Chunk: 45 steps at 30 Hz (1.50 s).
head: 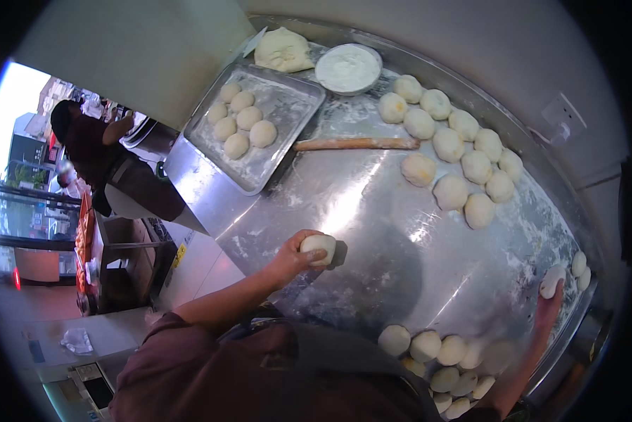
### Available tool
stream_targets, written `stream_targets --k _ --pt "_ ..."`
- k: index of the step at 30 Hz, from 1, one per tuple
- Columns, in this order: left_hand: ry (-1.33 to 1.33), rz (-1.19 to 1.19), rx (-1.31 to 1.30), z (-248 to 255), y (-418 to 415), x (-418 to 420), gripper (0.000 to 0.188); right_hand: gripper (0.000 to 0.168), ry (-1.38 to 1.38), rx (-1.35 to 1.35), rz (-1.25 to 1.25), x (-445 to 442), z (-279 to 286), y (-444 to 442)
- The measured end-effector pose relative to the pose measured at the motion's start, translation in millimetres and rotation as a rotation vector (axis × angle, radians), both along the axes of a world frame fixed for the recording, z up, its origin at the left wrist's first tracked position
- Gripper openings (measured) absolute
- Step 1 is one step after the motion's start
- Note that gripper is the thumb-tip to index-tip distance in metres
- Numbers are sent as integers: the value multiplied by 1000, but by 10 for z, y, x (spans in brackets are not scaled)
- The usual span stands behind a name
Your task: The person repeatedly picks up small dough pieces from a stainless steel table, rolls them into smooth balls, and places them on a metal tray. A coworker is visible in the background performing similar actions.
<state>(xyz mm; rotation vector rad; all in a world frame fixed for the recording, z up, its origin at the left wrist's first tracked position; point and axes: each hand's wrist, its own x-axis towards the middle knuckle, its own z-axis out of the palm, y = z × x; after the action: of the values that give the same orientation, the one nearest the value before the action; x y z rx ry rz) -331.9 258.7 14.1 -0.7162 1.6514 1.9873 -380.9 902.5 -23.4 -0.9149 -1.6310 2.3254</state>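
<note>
My left hand grips a round white dough ball above the floured steel worktop. Far to the right, my right hand has its fingers at another dough piece, beside two smaller pieces along the worktop's edge. Whether that piece is held or only touched I cannot tell. Rows of dough balls lie close to my body. A larger group of filled-looking dough balls sits at the back right. One wooden rolling pin lies between that group and a metal tray bearing several smooth balls.
Behind the tray are a big dough lump and a bowl of flour. A raised steel rim borders the worktop against the wall. A wall socket holds a plug. At left, a co-worker stands near a shelf unit.
</note>
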Motion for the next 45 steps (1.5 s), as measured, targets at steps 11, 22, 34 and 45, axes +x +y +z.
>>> stream_targets --k 11,22,34,45 --pt "332 325 -1269 -349 -3393 -739 48 48 191 602 985 -71 378 -4149" --pt "1047 -550 -607 -740 -1172 -299 51 71 304 431 753 438 -392 -5318" --pt "640 136 -260 -446 -441 -24 67 58 479 352 701 -106 -347 -5865" --pt "517 -289 -763 -231 -263 61 81 53 414 1054 237 -1416 -290 -3325"
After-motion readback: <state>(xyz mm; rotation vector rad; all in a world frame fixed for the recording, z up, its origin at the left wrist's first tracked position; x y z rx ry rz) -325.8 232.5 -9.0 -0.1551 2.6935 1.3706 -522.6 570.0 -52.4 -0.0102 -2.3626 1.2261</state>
